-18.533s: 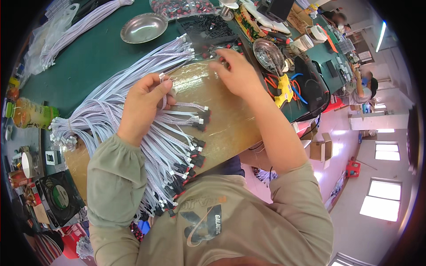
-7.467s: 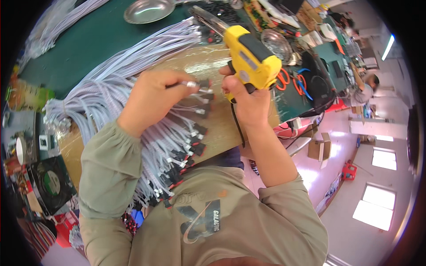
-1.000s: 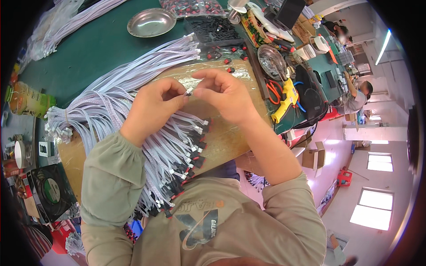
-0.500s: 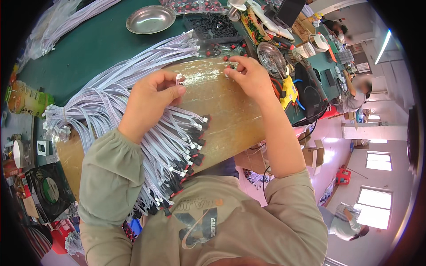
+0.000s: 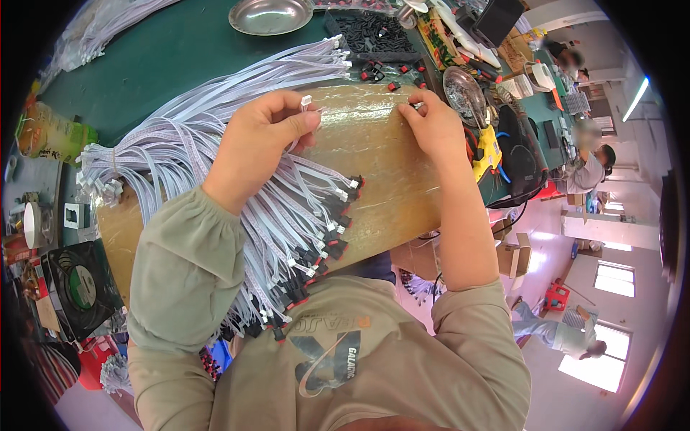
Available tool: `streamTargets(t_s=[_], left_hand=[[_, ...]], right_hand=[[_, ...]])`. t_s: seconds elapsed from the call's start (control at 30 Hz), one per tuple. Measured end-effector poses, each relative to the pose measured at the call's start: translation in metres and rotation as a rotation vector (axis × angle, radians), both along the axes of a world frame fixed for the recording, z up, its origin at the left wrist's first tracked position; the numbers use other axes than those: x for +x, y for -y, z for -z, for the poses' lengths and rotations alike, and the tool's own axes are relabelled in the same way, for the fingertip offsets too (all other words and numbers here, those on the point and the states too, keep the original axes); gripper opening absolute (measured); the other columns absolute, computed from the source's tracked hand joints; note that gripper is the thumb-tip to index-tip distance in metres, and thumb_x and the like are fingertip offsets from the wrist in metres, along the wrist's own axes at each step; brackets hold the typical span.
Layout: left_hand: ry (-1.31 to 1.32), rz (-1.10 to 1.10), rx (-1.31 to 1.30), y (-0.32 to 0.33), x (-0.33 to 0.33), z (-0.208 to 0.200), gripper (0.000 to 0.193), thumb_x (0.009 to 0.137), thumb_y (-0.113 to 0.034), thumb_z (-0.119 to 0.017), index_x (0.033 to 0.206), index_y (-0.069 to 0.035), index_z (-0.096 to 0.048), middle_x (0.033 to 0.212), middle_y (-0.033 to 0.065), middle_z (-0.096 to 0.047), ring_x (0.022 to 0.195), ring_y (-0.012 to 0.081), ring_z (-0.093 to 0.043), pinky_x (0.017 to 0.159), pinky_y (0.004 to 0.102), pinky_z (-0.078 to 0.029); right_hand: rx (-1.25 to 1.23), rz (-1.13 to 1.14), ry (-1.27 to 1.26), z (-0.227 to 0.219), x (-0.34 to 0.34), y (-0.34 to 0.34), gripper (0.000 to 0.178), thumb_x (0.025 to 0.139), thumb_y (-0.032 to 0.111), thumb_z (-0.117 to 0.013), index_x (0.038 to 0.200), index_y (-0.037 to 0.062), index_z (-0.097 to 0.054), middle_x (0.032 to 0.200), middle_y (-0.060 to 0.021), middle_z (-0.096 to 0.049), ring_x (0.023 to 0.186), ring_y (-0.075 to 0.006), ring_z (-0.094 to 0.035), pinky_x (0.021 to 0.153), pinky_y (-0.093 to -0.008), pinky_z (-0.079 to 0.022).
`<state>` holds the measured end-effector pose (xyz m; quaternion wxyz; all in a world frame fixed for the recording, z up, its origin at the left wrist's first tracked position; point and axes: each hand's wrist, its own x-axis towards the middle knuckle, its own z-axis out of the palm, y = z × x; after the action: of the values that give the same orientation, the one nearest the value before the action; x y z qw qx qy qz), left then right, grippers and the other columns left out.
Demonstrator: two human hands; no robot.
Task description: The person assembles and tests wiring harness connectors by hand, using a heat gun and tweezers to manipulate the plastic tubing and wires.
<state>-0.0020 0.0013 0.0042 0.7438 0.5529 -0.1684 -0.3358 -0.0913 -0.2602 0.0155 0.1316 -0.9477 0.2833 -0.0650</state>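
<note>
My left hand (image 5: 262, 140) is closed, thumb and forefinger pinching a flat ribbon cable just below its white connector (image 5: 306, 102), which points up. Across the board, my right hand (image 5: 437, 129) is also closed, its fingertips on a small dark piece (image 5: 415, 106) mostly hidden by the fingers. Under my left wrist spreads a bundle of white ribbon cables (image 5: 280, 208), many ending in black-and-red parts (image 5: 334, 248) toward my body. More white cables (image 5: 237, 90) lie beyond the left hand. Loose red-and-black pieces (image 5: 393, 86) sit past the board's far edge, near the right hand.
A brown board (image 5: 388, 187) lies under the work on a green table (image 5: 165, 50). Behind stand a metal dish (image 5: 269, 18) and a tray of black parts (image 5: 374, 36). Yellow pliers (image 5: 489, 154) lie at right, a black fan (image 5: 79, 291) at left. Other people are farther right.
The view has shifted, so the table things appear farther right and higher. My right hand has drawn slightly nearer, away from the loose red-and-black pieces. The left hand keeps its pinch on the cable.
</note>
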Motion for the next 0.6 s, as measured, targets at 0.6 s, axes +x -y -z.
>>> streamTargets(t_s=[0.6], left_hand=[[-0.015,-0.004,-0.065,0.0,-0.001,0.001,0.018,0.09,-0.016,-0.064,0.1,-0.002,-0.062,0.078,0.0002,-0.061,0.067,0.0079,-0.056,0.06,0.0223,-0.043]], right_hand=[[1.615,-0.11,0.38,-0.004,-0.011,-0.075,0.027,0.093,0.018,-0.059,0.114,0.0014,-0.06,0.087,-0.0047,-0.063,0.072,-0.0121,-0.061,0.063,-0.0243,-0.048]])
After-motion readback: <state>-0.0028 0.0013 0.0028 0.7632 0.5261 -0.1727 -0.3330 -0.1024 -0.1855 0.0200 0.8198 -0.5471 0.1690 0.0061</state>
